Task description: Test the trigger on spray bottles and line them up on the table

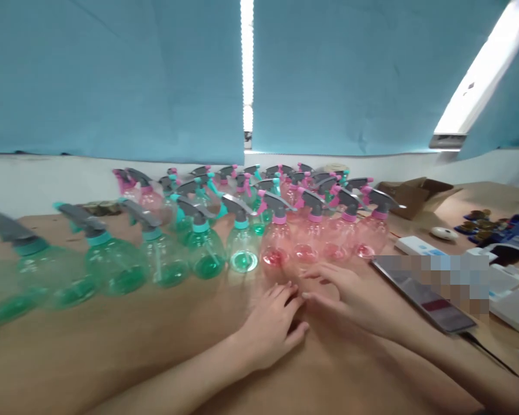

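My left hand lies palm down on the wooden table, fingers stretched forward and holding nothing. My right hand rests flat beside it, fingers spread toward the left, also with nothing in it. Just beyond the fingertips stands a row of spray bottles. The nearest pink bottle is a short way ahead of my left hand. A clear green bottle stands to its left. Further green bottles run off to the left and further pink bottles to the right, all with grey triggers.
Several more rows of spray bottles stand behind, up to the white wall ledge. A dark flat device with a cable lies right of my right hand. White boxes, a brown carton and small items fill the right side. Blue curtains hang behind.
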Available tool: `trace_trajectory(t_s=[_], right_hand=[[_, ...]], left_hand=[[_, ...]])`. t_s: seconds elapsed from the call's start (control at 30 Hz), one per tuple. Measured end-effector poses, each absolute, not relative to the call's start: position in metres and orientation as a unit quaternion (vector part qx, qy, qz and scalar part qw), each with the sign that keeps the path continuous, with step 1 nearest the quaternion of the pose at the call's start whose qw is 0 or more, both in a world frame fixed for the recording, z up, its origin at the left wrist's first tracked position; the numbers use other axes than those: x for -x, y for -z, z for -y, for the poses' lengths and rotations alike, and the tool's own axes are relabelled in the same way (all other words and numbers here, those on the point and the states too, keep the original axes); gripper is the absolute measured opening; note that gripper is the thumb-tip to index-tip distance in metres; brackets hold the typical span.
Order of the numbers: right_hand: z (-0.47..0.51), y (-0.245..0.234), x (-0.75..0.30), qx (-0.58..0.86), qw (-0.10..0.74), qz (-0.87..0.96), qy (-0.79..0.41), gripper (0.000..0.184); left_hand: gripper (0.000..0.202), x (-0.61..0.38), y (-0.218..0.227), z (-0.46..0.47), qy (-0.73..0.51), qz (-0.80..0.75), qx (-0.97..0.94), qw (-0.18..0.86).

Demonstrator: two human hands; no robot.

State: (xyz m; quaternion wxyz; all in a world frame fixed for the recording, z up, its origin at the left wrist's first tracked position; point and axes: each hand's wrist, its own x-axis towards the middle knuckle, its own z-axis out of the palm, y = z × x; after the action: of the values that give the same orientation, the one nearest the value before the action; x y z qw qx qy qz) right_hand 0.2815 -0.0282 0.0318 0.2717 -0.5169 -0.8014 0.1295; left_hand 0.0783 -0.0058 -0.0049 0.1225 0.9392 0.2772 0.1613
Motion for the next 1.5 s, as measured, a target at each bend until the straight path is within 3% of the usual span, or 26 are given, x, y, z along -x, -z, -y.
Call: trace_trajectory(t_s=[0.17, 0.27, 0.67, 0.83, 0.93, 1.17, 1.4, 1.5], right_hand=[[0.016, -0.035, -0.193, 0.379, 0.236, 0.875, -0.187, 0.018], [0.007, -0.035, -0.146, 0.334, 0.242, 0.887, -0.206, 0.020], [-0.015, -0.031, 0.019, 0.219, 0.302, 0.860, -0.349, 0.025], [-0.020, -0.031, 0.076, 0.211, 0.307, 0.852, -0.368, 0.033], [-0.027, -0.028, 0.101, 0.206, 0.300, 0.848, -0.384, 0.034], [-0.047, -0.014, 0.121, 0.223, 0.280, 0.830, -0.428, 0.041], [-0.056, -0.004, 0.105, 0.241, 0.269, 0.797, -0.484, 0.057], [-0.056, -0.001, 0.093, 0.238, 0.268, 0.785, -0.505, 0.063]], left_hand=[[0.027, 0.004, 0.001, 0.020, -0.179, -0.325, -0.922, 0.113], [0.032, 0.058, -0.001, 0.029, -0.197, -0.361, -0.904, 0.113], [0.024, 0.214, -0.007, 0.065, -0.272, -0.536, -0.795, 0.085], [0.022, 0.261, -0.019, 0.061, -0.367, -0.621, -0.691, 0.048], [0.033, 0.285, -0.026, 0.049, -0.436, -0.676, -0.594, 0.017], [0.080, 0.314, -0.010, 0.002, -0.479, -0.694, -0.536, 0.021], [0.088, 0.314, -0.001, -0.015, -0.474, -0.678, -0.557, 0.070], [0.074, 0.312, -0.004, -0.017, -0.478, -0.680, -0.552, 0.069]])
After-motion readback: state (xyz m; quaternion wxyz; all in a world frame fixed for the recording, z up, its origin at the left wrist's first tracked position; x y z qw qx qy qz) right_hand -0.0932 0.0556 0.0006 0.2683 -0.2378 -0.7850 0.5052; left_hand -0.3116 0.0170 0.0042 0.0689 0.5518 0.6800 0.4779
